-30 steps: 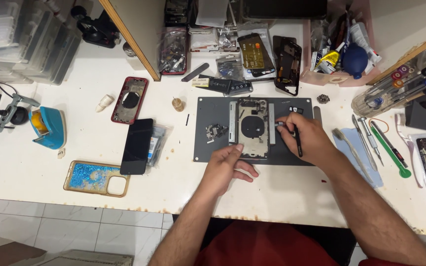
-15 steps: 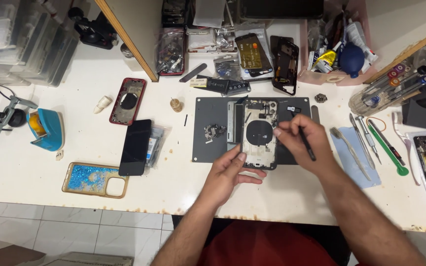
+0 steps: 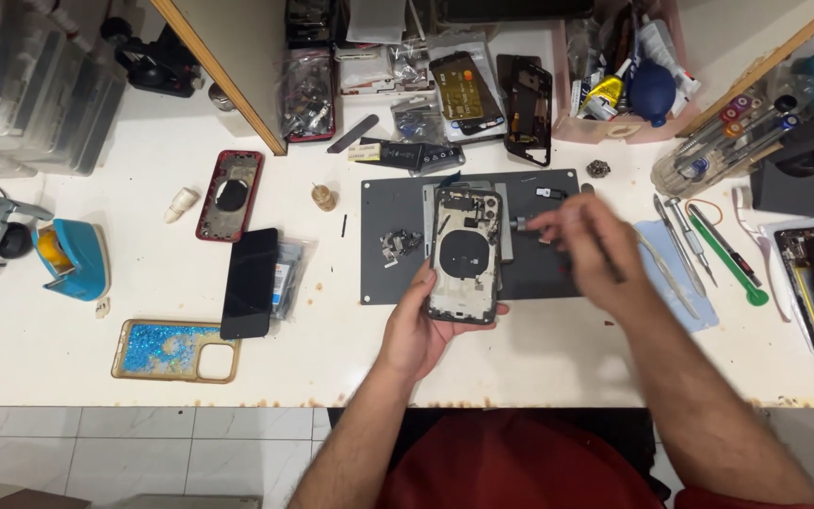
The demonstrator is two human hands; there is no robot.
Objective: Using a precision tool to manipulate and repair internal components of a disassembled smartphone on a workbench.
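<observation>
My left hand [image 3: 418,330] grips the lower end of an opened phone housing [image 3: 465,253], dark inside with a round coil in its middle, and holds it lifted above the grey work mat [image 3: 539,283]. My right hand [image 3: 588,247] is blurred with motion just right of the housing, fingers pinched on a thin dark tool [image 3: 608,256] that angles down to the right. A small cluster of loose metal parts [image 3: 396,245] lies on the mat to the left of the housing.
A red phone frame [image 3: 230,194], a black phone [image 3: 251,282] and a glitter case [image 3: 175,350] lie at the left. Tweezers and a green pry tool [image 3: 723,254] rest at the right. Bags of parts and a tool bin [image 3: 614,85] line the back.
My left hand has closed on the phone housing and lifted it off the mat toward me. My right hand has shifted right and up with the tool.
</observation>
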